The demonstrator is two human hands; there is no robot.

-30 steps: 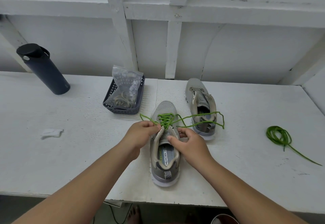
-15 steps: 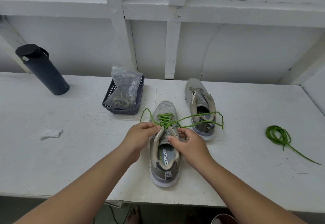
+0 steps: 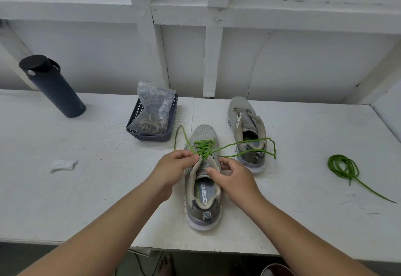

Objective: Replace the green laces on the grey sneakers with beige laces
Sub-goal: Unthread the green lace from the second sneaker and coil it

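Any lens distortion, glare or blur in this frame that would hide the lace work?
Head view: wide-angle bending shows in the leaning water bottle and curved wall beams; light is soft and even, with faint shadows and no glare; the left hand, right hand and green lace on the near sneaker are sharp, while the bagged laces in the basket look hazy through plastic.

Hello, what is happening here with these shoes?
A person is unlacing the near grey sneaker. The left hand pinches its green lace; the right hand holds the eyelet edge. The far sneaker has no lace; a removed green lace lies coiled aside. Beige laces wait bagged in the basket.
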